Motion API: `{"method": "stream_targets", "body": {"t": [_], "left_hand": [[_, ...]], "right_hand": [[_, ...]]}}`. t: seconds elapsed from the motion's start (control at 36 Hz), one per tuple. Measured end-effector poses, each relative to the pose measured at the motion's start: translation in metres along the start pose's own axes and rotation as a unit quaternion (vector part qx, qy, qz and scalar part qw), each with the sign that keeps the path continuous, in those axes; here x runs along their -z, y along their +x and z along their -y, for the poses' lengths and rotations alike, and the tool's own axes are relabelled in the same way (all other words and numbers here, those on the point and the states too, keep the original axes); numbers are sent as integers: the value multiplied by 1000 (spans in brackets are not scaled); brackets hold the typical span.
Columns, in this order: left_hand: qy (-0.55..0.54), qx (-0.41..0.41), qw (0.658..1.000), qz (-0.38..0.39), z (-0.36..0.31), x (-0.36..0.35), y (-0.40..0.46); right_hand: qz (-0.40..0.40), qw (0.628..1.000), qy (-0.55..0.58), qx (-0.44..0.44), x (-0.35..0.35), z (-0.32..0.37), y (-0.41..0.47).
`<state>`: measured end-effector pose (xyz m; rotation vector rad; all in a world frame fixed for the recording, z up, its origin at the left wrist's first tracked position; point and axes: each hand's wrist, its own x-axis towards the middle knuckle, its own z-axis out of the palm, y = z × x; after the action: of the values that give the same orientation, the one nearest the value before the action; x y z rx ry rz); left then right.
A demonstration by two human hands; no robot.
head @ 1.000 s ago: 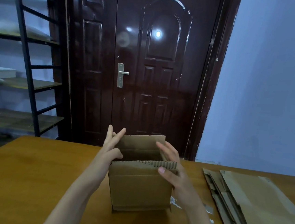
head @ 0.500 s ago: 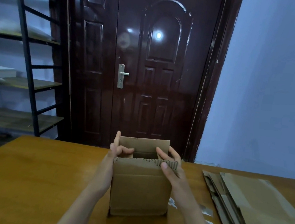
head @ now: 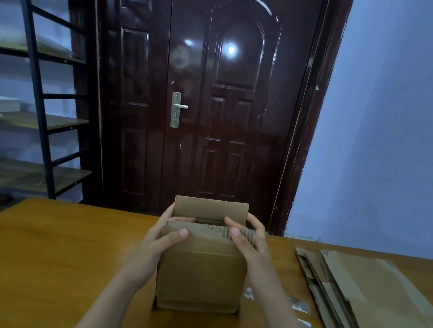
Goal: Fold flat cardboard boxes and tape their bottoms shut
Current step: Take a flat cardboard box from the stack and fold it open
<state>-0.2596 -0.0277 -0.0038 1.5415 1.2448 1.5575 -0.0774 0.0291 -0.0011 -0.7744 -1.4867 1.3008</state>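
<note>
Standing at left: a black rack point(head: 40, 101) with wooden shelves.
Table point(head: 45, 253): brown wood, bearing the box at its middle.
Left hand point(head: 163, 237): grips the box's left top corner, thumb on the near flap, fingers curled over the side.
Box point(head: 200, 275): upright, flaps up, far flap tallest.
Right hand point(head: 249, 241): grips the right top corner, thumb on the near flap's edge.
Door point(head: 216, 98): dark, behind the box.
Tape scraps point(head: 300, 306): just right of the box.
Flat boxes point(head: 370, 303): stacked at far right.
</note>
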Motion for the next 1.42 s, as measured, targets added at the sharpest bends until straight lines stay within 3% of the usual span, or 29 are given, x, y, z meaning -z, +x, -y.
{"method": "stream_targets", "body": {"t": [0.14, 0.25, 0.36, 0.53, 0.69, 0.89, 0.97, 1.03, 1.14, 1.42], "left_hand": [[-42, 19, 998, -43, 2, -8, 3], [-52, 34, 995, -74, 0, -9, 3], [-72, 36, 991, -103, 2, -8, 2], [-19, 39, 997, -71, 2, -5, 3], [-11, 44, 992, -117, 4, -8, 7], [19, 50, 991, -124, 14, -9, 10], [61, 69, 988, -123, 23, -12, 7], [64, 62, 987, -136, 28, -12, 5], [90, 42, 990, -100, 29, -8, 5], [120, 30, 992, -13, 46, -1, 0]], "right_hand": [[-74, 997, -31, -22, -6, -7, 3], [-75, 992, -97, 0, -5, -13, 5], [-92, 994, -62, 9, -6, -10, 2], [-81, 985, -143, 51, -2, -12, 5], [-80, 977, -187, 57, -1, -17, 8], [-25, 992, -123, 0, 4, -23, 5], [-26, 993, -111, -39, -1, -32, 2], [-44, 990, -132, -18, -5, -39, 0], [-60, 986, -153, 20, -5, -43, 0], [-45, 985, -164, 15, 0, -63, -5]]}}
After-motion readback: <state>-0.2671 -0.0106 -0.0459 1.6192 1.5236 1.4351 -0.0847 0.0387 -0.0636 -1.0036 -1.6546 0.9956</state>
